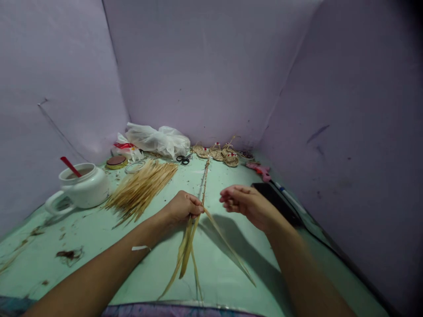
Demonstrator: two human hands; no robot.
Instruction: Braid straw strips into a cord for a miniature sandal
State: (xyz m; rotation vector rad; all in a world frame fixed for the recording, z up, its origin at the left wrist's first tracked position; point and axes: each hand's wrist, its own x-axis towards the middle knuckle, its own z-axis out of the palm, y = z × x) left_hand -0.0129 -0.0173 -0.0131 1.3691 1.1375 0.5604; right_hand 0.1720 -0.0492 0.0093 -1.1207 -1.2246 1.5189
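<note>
A thin braid point(205, 180) of straw-coloured plant fibre runs away from me along the middle of the pale green tabletop. My left hand point(187, 206) pinches its near end between thumb and fingers. Below that pinch, several loose flat fibre strips point(187, 251) fan out toward the table's front edge, and one single strip point(228, 244) slants off to the right. To the right of the braid, my right hand point(246, 203) hovers above the table with loosely curved fingers. Nothing shows in it, and it is apart from the strips.
A bundle of dry fibre strips point(145, 187) lies left, beside a white mug point(87, 191) with a red handle in it. Behind are a plastic bag point(161, 140), black scissors point(183, 160) and woven round pieces point(218, 153). A pink glue gun point(262, 171) and black flat object point(276, 202) lie right.
</note>
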